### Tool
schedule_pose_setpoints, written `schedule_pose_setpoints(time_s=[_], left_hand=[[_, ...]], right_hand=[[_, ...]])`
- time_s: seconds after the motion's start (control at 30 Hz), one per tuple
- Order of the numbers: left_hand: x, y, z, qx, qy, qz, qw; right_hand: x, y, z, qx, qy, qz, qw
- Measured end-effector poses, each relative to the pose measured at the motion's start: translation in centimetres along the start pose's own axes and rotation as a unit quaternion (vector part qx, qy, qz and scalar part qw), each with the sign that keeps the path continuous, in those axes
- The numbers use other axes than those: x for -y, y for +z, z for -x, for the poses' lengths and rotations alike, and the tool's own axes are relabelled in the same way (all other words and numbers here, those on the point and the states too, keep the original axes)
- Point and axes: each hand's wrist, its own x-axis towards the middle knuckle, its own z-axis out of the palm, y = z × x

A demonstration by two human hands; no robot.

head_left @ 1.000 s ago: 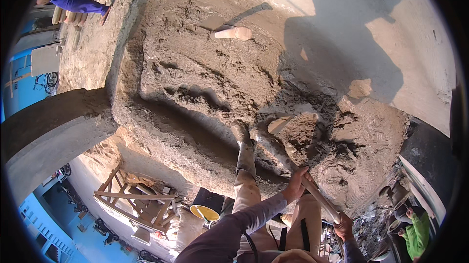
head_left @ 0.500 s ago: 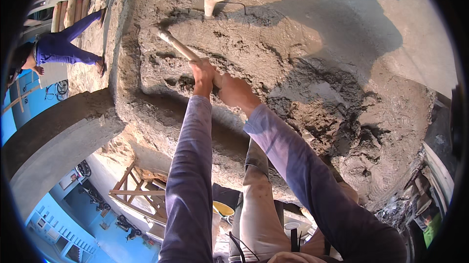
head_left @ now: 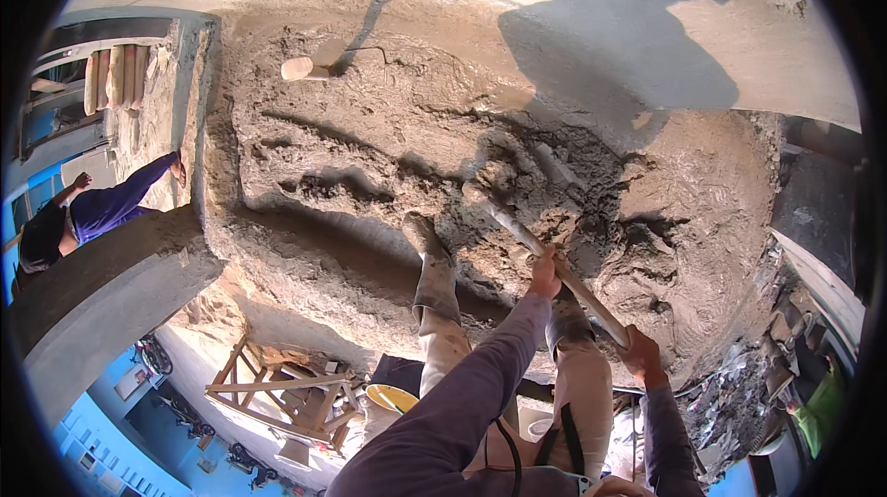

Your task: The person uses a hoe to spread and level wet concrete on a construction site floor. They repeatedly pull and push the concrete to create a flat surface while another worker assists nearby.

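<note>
While the left hand [head_left: 547, 273] is wrapped around the middle of a long wooden handle [head_left: 591, 299], the right hand [head_left: 642, 356] closes on its lower end, the two hands well apart along it. The handle slants up and to the left across a bed of wet mud [head_left: 711, 220], its far end at a churned, dark patch — whatever head it carries there is hard to make out. Just left of that end, the mud-coated left foot [head_left: 425, 234] stands at the edge of a shadowed trench [head_left: 323, 243]. A pale wooden piece [head_left: 309, 67] sits in the mud farther up and left, well apart from both hands. Below the trench are a wooden frame [head_left: 277, 397] and a yellow-topped container [head_left: 392, 397]; at the far left, a person in blue trousers [head_left: 115, 203] is near a concrete beam [head_left: 111, 298].
</note>
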Motion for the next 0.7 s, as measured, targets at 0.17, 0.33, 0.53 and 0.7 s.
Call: schedule_pose_setpoints(time_s=[0.17, 0.33, 0.53, 0.7], left_hand=[[15.5, -1.1, 13.3, 0.131, -0.306, -0.051, 0.942], [1.3, 0.2, 21.7, 0.130, -0.264, -0.067, 0.954], [-43.1, -2.3, 11.1, -0.067, 0.234, -0.249, 0.938], [-68.8, -0.5, 6.6, -0.213, 0.498, -0.424, 0.725]], right_hand=[[-19.2, 4.8, 19.1, -0.205, 0.037, 0.044, 0.977], [-9.8, 3.6, 20.1, -0.134, 0.106, 0.097, 0.980], [34.7, 4.2, -12.8, 0.149, -0.120, -0.121, 0.974], [70.3, 4.8, -27.9, 0.417, -0.287, -0.504, 0.700]])
